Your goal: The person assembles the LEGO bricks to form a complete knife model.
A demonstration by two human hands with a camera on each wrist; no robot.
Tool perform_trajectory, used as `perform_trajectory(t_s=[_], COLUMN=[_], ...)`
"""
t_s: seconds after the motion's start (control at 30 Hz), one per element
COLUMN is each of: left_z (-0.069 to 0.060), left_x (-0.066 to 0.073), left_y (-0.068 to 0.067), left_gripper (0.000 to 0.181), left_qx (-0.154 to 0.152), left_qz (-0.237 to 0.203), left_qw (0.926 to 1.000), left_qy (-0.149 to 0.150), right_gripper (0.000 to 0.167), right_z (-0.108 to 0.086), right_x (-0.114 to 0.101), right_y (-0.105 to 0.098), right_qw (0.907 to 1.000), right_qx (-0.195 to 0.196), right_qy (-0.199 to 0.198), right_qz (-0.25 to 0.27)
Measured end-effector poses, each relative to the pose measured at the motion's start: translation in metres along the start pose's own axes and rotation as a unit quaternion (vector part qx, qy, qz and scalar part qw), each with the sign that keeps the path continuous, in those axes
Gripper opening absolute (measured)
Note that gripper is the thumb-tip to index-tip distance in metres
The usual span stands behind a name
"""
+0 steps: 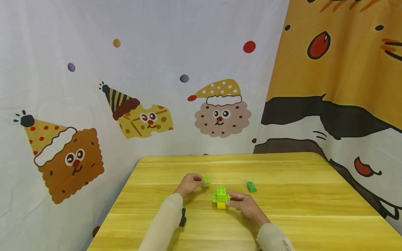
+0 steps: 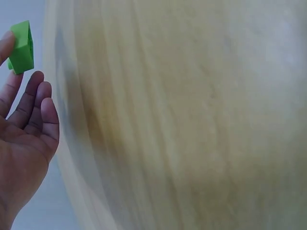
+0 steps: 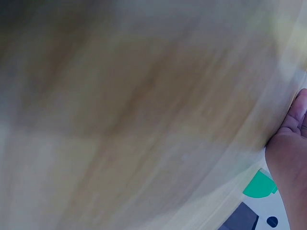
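My left hand (image 1: 190,183) pinches a lime-green toy building brick (image 1: 205,181) between thumb and index finger, just above the table. The left wrist view shows that brick (image 2: 21,47) with its hollow side turned partly right, the other fingers loosely bent below. To its right stands a small brick build (image 1: 221,196), with lime-green bricks on top and at both sides over a yellow block (image 1: 221,205). My right hand (image 1: 246,205) holds this build at its right side. The right wrist view shows only part of that hand (image 3: 287,158); its fingertips are out of frame.
A dark green sloped brick (image 1: 251,187) lies on the wooden table (image 1: 301,209), right of the build. Behind the table's far edge hangs a white cloth (image 1: 176,42) with cartoon prints. A small black object (image 1: 183,218) sits by the left sleeve.
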State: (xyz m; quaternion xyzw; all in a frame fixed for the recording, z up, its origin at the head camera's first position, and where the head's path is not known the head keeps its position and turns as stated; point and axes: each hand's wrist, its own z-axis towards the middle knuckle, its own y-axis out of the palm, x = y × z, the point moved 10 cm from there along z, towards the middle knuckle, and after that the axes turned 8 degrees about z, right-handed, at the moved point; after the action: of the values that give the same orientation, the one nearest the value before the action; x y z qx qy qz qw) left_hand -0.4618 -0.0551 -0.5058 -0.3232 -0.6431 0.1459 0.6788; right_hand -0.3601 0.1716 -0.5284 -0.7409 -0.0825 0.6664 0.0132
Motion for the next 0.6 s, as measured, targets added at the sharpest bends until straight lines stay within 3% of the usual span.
perform_trajectory(t_s=[0.27, 0.6], left_z=[-0.006, -0.007], left_x=[0.012, 0.015], left_y=[-0.004, -0.007], left_gripper=[0.035, 0.045], left_qx=[-0.018, -0.016], left_qz=[-0.038, -0.035], left_qw=[0.9989, 0.9992], left_qy=[0.019, 0.009], right_gripper=[0.052, 0.051], right_z=[-0.002, -0.002], right_x=[0.0, -0.004], right_y=[0.001, 0.001], right_qw=[1.0, 0.9999], right_qx=[-0.005, -0.008], right_qy=[0.001, -0.008], right_qz=[0.002, -0.002])
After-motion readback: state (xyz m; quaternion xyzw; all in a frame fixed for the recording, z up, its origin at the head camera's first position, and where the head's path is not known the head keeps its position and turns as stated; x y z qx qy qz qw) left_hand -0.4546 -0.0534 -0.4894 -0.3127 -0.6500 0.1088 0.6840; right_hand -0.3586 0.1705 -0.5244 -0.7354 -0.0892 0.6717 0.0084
